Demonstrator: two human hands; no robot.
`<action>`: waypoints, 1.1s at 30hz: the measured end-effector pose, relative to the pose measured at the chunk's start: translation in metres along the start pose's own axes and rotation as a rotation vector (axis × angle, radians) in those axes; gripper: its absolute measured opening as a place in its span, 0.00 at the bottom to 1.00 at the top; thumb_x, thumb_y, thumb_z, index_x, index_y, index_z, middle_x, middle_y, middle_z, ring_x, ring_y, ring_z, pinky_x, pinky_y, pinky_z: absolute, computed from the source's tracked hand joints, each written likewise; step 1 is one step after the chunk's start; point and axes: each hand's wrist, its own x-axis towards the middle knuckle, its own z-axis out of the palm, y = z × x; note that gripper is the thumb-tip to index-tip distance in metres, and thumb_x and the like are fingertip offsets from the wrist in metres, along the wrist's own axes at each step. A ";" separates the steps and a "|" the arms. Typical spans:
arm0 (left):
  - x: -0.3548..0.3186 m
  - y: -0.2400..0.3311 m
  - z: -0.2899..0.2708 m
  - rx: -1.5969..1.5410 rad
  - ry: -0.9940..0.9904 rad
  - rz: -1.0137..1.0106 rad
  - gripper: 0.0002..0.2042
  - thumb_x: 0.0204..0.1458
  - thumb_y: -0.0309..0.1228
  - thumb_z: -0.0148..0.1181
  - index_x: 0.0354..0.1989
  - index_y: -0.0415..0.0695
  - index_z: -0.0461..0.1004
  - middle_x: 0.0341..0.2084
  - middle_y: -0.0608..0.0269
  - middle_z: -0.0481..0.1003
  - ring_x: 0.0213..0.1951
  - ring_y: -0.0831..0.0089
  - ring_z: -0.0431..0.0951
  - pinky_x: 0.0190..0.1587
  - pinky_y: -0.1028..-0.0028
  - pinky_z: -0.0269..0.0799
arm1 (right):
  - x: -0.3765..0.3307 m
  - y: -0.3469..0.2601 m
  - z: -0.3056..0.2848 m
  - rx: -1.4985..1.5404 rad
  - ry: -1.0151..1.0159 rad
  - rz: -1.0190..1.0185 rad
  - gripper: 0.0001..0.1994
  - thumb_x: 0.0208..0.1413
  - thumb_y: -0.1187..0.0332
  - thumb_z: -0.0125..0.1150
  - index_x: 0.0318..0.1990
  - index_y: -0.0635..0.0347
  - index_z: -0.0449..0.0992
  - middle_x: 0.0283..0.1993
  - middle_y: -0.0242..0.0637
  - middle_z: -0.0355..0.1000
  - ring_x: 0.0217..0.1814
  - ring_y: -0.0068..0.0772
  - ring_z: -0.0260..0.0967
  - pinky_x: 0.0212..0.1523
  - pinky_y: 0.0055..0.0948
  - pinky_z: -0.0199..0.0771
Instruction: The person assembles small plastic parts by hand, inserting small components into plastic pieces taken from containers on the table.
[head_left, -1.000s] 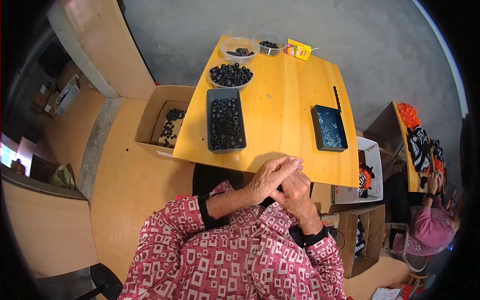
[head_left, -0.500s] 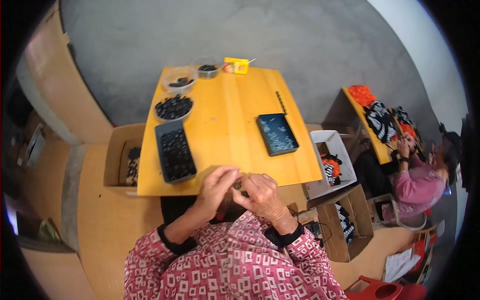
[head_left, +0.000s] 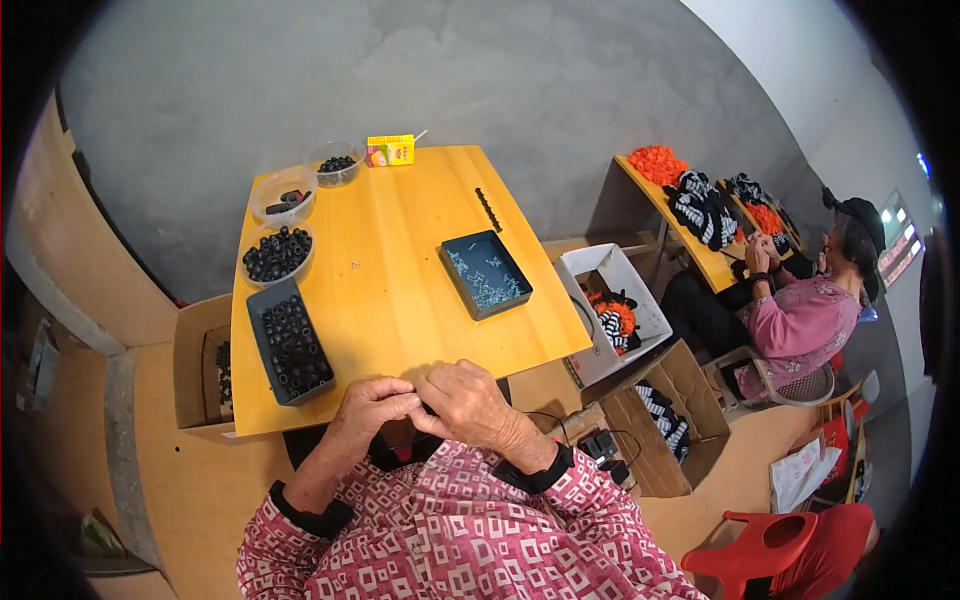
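Observation:
My left hand [head_left: 372, 418] and my right hand [head_left: 466, 405] meet at the near edge of the yellow table, fingertips pinched together. Between them is something small and dark, mostly hidden by my fingers. Just beyond my left hand, a dark rectangular tray [head_left: 308, 392] holds many small black ring-shaped parts [head_left: 290, 345]. Another dark tray [head_left: 484, 310], with small clear or whitish bits [head_left: 490, 278] scattered in it, sits farther off to the right. A thin black notched strip [head_left: 488, 210] lies behind that tray.
Along the table's [head_left: 400, 300] left side stand a bowl of black parts [head_left: 277, 254], two clear tubs [head_left: 283, 194] and a yellow drink carton [head_left: 390, 151]. Cardboard boxes [head_left: 700, 480] with striped items stand on the right. A co-worker in pink [head_left: 800, 320] sits farther right beside a red stool [head_left: 750, 550].
The whole view has turned, so the table now appears farther left. My hands have drawn closer, and their fingertips now meet. The trays keep their places on the table.

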 end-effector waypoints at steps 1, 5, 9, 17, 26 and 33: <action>0.002 -0.003 0.002 -0.058 0.016 -0.004 0.10 0.56 0.31 0.63 0.41 0.36 0.79 0.31 0.69 0.77 0.35 0.83 0.74 0.39 0.80 0.69 | 0.001 0.000 -0.001 -0.013 0.009 0.011 0.10 0.50 0.65 0.64 0.33 0.62 0.73 0.29 0.38 0.68 0.31 0.39 0.70 0.35 0.34 0.70; 0.000 -0.010 0.004 -0.149 0.052 -0.020 0.09 0.57 0.30 0.62 0.40 0.37 0.80 0.31 0.70 0.77 0.34 0.83 0.73 0.39 0.81 0.68 | 0.003 -0.001 0.002 0.036 0.116 -0.001 0.11 0.49 0.64 0.68 0.35 0.61 0.75 0.28 0.36 0.68 0.31 0.37 0.71 0.32 0.33 0.70; -0.006 -0.006 0.007 -0.145 0.094 0.001 0.09 0.57 0.30 0.62 0.39 0.36 0.80 0.30 0.70 0.76 0.32 0.83 0.73 0.37 0.82 0.68 | 0.001 -0.001 0.005 0.065 -0.016 0.039 0.13 0.52 0.62 0.65 0.37 0.61 0.73 0.30 0.38 0.69 0.36 0.39 0.72 0.38 0.35 0.71; 0.004 -0.004 0.012 -0.032 0.075 -0.072 0.17 0.61 0.37 0.58 0.48 0.32 0.76 0.37 0.65 0.77 0.41 0.81 0.76 0.43 0.80 0.73 | 0.002 0.010 -0.009 0.030 0.036 -0.005 0.12 0.46 0.65 0.70 0.31 0.61 0.73 0.27 0.37 0.70 0.28 0.39 0.71 0.29 0.34 0.70; 0.003 -0.006 0.018 -0.220 0.163 0.016 0.18 0.65 0.37 0.53 0.54 0.35 0.73 0.45 0.60 0.76 0.47 0.77 0.75 0.51 0.75 0.74 | 0.005 0.005 0.001 0.039 0.096 0.023 0.13 0.45 0.65 0.74 0.27 0.61 0.74 0.24 0.36 0.68 0.24 0.36 0.69 0.27 0.32 0.69; 0.017 -0.010 0.026 -0.196 0.087 0.206 0.23 0.67 0.44 0.47 0.53 0.32 0.72 0.44 0.60 0.75 0.49 0.76 0.72 0.55 0.74 0.66 | 0.008 -0.001 0.012 0.057 0.096 -0.008 0.14 0.44 0.67 0.74 0.34 0.65 0.76 0.26 0.40 0.70 0.27 0.39 0.71 0.30 0.33 0.73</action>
